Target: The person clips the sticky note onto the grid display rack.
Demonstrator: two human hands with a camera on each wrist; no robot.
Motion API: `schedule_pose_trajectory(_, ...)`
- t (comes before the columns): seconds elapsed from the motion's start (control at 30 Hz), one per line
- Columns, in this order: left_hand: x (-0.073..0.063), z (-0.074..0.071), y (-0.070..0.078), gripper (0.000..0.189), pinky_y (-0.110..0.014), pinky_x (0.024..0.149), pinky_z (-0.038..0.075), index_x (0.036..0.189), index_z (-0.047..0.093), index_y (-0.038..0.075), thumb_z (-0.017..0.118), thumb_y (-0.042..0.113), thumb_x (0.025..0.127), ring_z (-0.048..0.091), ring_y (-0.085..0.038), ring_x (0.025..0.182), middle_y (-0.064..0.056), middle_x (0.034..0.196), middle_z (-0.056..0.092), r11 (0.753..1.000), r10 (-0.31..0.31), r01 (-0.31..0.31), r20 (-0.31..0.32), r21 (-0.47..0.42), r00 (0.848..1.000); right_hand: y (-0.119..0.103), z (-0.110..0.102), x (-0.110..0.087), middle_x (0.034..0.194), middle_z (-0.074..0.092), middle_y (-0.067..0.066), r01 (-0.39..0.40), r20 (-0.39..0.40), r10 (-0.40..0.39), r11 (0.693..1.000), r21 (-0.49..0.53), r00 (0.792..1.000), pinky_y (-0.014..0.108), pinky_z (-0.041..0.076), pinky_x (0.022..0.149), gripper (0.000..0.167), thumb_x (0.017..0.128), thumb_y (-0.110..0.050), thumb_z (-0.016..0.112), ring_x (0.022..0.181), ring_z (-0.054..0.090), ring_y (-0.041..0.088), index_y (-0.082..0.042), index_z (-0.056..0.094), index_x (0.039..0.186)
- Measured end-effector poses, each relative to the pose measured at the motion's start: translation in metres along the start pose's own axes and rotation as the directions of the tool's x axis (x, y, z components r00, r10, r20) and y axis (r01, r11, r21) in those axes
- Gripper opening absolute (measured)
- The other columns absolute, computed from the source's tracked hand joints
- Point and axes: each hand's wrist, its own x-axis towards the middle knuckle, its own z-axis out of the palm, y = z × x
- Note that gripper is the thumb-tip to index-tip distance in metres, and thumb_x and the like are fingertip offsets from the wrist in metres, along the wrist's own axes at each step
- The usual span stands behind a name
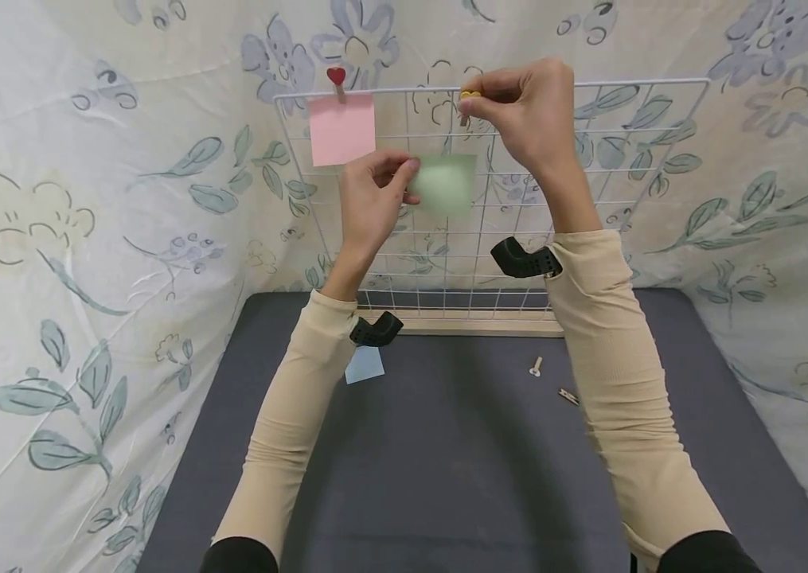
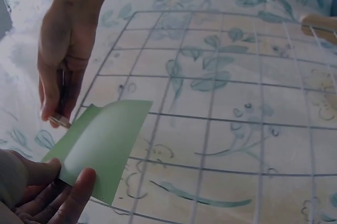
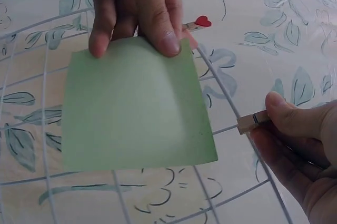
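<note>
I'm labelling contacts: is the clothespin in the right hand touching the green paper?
Apart. The right wrist view shows a clear gap between the tip of the clothespin and the green paper, with a wire of the grid visible in it.

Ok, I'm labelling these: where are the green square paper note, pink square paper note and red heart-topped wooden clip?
Green square paper note (image 3: 137, 109), right wrist view, sheet centre.
Pink square paper note (image 1: 342, 132), head view, sheet centre.
Red heart-topped wooden clip (image 1: 336, 77), head view, its heart.
</note>
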Motion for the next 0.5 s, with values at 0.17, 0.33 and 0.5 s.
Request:
schedule_pose_trajectory(0.17,0.015,-0.002,0.013,0.013,-0.027,0.056,0.059,0.097,0.071,-0.011,0.066,0.001,0.092,0.066,-0.018,0.064,-0.02,0.091,0.071,0.999,0.041,-0.04,-0.049,0.029,0.998,-0.01,-0.001,0.018,0.089,0.074,0.006,-0.011,0.034,0.012,1.0,-0.015,0.999,0.017,0.046,0.066,0.018,0.088,-0.018,0.075,0.071,0.062,0.005,-0.002,0.078,0.097)
schedule_pose_trajectory(0.33,0.03,-0.003,0.026,0.014,-0.025,0.055,0.058,0.098,0.072,-0.01,0.067,0.002,0.092,0.068,-0.018,0.07,-0.019,0.093,0.072,0.998,0.012,-0.007,-0.085,0.06,0.996,-0.016,0.001,0.035,0.097,0.074,0.006,-0.036,0.084,0.04,0.998,-0.047,0.996,0.017,0.05,0.075,0.023,0.089,-0.021,0.074,0.077,0.061,0.004,-0.004,0.077,0.104)
schedule_pose_trajectory(0.5,0.041,-0.002,0.028,0.017,-0.022,0.054,0.057,0.102,0.074,-0.005,0.07,0.006,0.091,0.068,-0.019,0.073,-0.017,0.096,0.071,0.993,-0.064,0.074,-0.107,0.09,0.992,-0.015,0.004,0.045,0.101,0.074,0.007,-0.038,0.135,0.048,0.997,-0.073,0.99,0.018,0.053,0.08,0.025,0.09,-0.022,0.072,0.081,0.063,0.006,-0.004,0.076,0.107)
